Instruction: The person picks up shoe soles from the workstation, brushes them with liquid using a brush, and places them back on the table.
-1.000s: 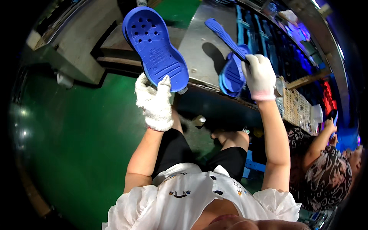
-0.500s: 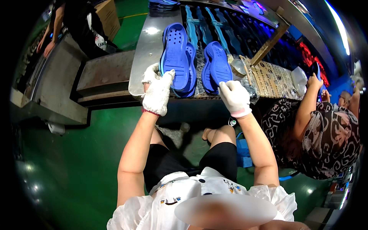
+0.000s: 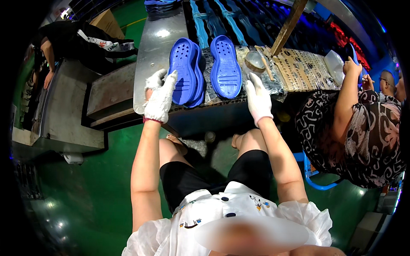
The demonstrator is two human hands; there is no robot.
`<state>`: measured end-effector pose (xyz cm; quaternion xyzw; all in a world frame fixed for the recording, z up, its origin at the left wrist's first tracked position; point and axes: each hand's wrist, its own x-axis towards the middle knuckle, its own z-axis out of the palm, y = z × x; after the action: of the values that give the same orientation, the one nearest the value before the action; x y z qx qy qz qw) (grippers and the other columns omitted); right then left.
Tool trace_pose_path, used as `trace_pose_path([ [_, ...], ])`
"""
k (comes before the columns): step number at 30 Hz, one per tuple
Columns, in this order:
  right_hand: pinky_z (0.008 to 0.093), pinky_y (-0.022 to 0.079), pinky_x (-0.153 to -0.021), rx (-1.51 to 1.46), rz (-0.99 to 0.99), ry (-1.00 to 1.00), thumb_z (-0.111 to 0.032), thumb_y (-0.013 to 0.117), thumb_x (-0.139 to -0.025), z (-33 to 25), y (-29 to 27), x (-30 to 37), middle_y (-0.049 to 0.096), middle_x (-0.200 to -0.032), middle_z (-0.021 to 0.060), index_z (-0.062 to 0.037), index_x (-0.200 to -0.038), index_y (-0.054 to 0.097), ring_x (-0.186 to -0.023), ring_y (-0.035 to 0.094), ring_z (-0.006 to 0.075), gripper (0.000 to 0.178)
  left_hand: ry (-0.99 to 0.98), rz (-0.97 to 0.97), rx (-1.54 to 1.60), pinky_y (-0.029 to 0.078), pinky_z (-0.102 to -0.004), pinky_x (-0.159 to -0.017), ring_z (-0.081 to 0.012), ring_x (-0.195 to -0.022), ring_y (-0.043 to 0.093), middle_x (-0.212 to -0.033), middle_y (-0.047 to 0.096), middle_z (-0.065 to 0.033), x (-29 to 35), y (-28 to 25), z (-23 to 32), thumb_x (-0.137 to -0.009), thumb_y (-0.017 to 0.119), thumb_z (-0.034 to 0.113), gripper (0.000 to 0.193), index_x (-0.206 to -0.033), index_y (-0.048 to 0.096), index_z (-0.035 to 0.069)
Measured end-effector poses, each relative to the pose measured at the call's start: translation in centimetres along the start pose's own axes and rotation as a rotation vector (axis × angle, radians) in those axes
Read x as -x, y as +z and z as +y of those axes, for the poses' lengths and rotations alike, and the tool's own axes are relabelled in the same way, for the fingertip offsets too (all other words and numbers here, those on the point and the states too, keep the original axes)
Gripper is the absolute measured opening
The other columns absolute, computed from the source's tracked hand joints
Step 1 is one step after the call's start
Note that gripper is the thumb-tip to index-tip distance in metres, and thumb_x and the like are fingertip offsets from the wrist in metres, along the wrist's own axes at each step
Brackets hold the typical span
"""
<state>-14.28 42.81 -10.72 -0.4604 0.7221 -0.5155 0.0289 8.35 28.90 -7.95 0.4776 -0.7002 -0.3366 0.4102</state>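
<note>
Blue shoe soles with rows of holes lie at the front of the workbench. On the left is a small overlapping stack of soles (image 3: 183, 72); to its right is a sole (image 3: 226, 70), lying flat with its toe pointing away from me. My left hand (image 3: 159, 97), in a white knit glove, is at the left edge of the stack with its fingers stretched out, fingertips against or very near the top sole. My right hand (image 3: 259, 100), also gloved in white, is just right of the other sole, fingers extended and holding nothing.
Beyond the soles, light-blue strips (image 3: 200, 21) run along a dark conveyor. A round container (image 3: 255, 60) and a brush-like stick (image 3: 267, 68) sit right of the soles. More blue soles (image 3: 162, 6) are piled at the far left. Co-workers are at both sides; the right one holds a blue piece (image 3: 352, 53).
Both hands have let go of the soles and moved apart from them. The right soles now lie straight, nearly in line with each other, and the left stack sits lower. My view has shifted.
</note>
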Motion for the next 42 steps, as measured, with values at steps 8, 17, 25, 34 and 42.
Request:
trace_pose_path([
  [8, 0.0399, 0.038, -0.096, -0.001, -0.314, 0.239, -0.033, 0.054, -0.083, -1.3, 2.9, -1.6, 0.055, -0.119, 0.0198, -0.0064, -0.12, 0.051, -0.112, 0.051, 0.0351, 0.046, -0.162, -0.227, 0.165, 0.045, -0.0343, -0.081, -0.0219, -0.09, 0.056, -0.105, 0.057, -0.0167, 2.7, 2.3, 1.2, -0.089, 0.053, 0.037, 0.064, -0.138, 0.029, 0.002],
  [17, 0.0345, 0.029, -0.106, -0.207, -0.335, 0.159, -0.028, 0.057, -0.082, 1.5, 2.1, 3.1, 0.043, -0.135, 0.0169, -0.0058, -0.132, 0.042, -0.127, 0.039, 0.0301, 0.057, -0.257, -0.131, 0.483, 0.043, -0.0268, -0.084, -0.0113, -0.094, 0.051, -0.114, 0.054, -0.0055, 8.2, 1.5, 1.5, -0.091, 0.052, 0.01, 0.046, -0.134, 0.038, 0.003],
  [25, 0.0341, 0.022, -0.11, -0.483, -0.222, 0.176, -0.015, 0.067, -0.076, 1.2, 2.6, 8.0, 0.038, -0.137, 0.0227, 0.001, -0.133, 0.039, -0.133, 0.031, 0.0289, 0.065, -0.346, -0.144, 0.867, 0.044, -0.0283, -0.088, -0.0141, -0.1, 0.053, -0.119, 0.053, -0.0078, 10.4, 1.3, -0.9, -0.087, 0.06, 0.009, 0.055, -0.136, 0.035, 0.0],
  [34, 0.0353, 0.019, -0.111, -0.799, -0.109, 0.211, 0.003, 0.063, -0.076, 0.8, -1.1, 11.8, 0.027, -0.145, 0.0171, 0.0057, -0.133, 0.036, -0.136, 0.025, 0.0261, 0.064, -0.308, -0.143, 0.748, 0.045, -0.0188, -0.066, -0.0076, -0.077, 0.053, -0.101, 0.057, -0.0061, 14.4, 1.7, 1.5, -0.082, 0.058, -0.001, 0.06, -0.137, 0.033, 0.002],
  [42, 0.0348, 0.029, -0.106, -0.639, 0.237, 0.222, -0.008, 0.05, -0.08, 2.4, -12.8, 13.8, 0.041, -0.135, 0.0142, 0.007, -0.135, 0.032, -0.124, 0.04, 0.0237, 0.06, -0.13, -0.504, 0.809, 0.045, -0.0198, -0.065, -0.0058, -0.072, 0.05, -0.102, 0.054, -0.005, 17.4, 9.3, 9.9, -0.085, 0.061, 0.006, 0.059, -0.136, 0.031, 0.001],
])
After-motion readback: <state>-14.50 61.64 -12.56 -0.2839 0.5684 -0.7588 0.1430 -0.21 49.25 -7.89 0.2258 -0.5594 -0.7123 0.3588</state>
